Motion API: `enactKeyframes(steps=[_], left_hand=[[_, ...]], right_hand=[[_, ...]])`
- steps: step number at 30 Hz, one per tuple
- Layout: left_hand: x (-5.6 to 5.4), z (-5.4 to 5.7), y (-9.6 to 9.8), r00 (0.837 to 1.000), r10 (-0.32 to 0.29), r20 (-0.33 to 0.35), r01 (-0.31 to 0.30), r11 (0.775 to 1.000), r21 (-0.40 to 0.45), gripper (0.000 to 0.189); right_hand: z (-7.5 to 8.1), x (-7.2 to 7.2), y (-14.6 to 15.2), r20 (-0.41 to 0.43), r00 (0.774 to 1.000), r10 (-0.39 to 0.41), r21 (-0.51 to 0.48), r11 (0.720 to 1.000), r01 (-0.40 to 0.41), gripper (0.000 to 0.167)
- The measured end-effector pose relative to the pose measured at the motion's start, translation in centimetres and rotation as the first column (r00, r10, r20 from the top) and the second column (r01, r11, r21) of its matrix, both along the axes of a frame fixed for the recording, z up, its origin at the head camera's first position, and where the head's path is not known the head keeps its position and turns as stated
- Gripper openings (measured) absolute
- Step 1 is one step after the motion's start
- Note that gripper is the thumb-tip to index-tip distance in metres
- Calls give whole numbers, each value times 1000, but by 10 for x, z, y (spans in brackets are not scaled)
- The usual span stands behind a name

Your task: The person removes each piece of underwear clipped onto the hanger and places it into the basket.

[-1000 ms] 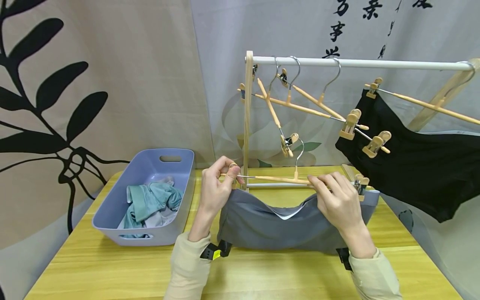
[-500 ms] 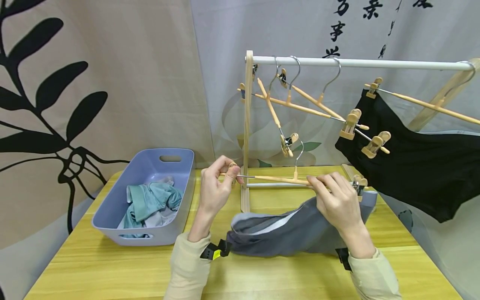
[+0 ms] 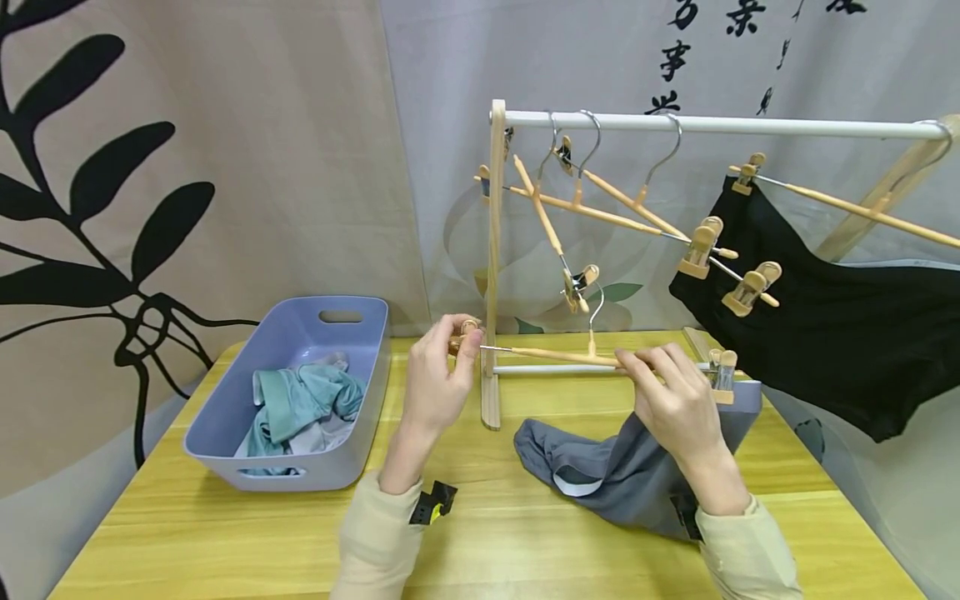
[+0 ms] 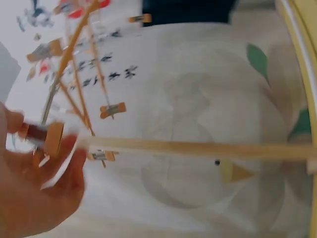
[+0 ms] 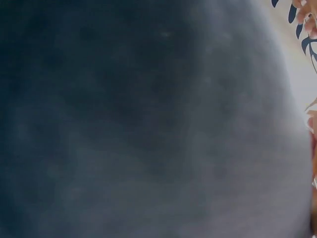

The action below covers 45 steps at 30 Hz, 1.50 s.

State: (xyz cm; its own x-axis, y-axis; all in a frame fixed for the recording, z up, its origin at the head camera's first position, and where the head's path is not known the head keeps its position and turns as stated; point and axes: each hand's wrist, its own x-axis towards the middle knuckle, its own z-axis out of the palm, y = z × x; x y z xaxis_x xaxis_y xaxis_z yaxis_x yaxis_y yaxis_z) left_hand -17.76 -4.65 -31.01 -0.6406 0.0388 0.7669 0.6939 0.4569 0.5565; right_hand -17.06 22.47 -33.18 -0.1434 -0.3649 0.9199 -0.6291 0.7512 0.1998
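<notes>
A wooden clip hanger [image 3: 555, 354] is held level above the table. My left hand [image 3: 435, 379] pinches the clip [image 3: 469, 327] at its left end; in the left wrist view that clip [image 4: 53, 139] has no cloth in it. My right hand [image 3: 675, 408] grips the bar right of the hook. Beside it, the right clip [image 3: 723, 375] bites a corner of a grey garment [image 3: 637, 479]. The rest of the garment slumps on the table, its pale inside showing at an opening. Up close, the grey cloth [image 5: 148, 124] nearly fills the right wrist view and hides the right fingers.
Behind the hands stands a rack with a white rail [image 3: 720, 126]. Several clip hangers hang there, one bearing a black garment [image 3: 825, 333] at right. A blue basket [image 3: 202, 442] with teal and grey clothes [image 3: 307, 408] stands on the table [image 3: 247, 542] at left.
The grey garment's left side has dropped from the hanger's left end and slid rightward onto the table. My left hand has turned slightly at the clip; my right hand has barely moved.
</notes>
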Motion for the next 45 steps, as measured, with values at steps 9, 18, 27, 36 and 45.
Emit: enactKeyframes(steps=[9,18,27,36,45], left_hand=[[5,2,21,743,217,-633,-481,831,-279,27],[12,-6,40,871,50,-489,-348,766,-541,9],[14,-10,40,915,76,-397,-265,855,-446,6],[12,-13,35,924,80,-374,-240,883,-404,8],[12,-14,31,921,92,-379,-247,890,-384,7]], right_hand=[[1,1,-6,-28,1000,-3,25,1000,4,24],[3,4,-13,-50,999,-8,74,997,12,26],[8,14,-14,-18,996,-86,109,990,88,32],[28,28,13,190,967,-170,3,985,173,44],[38,34,39,560,809,-178,-52,967,249,27]])
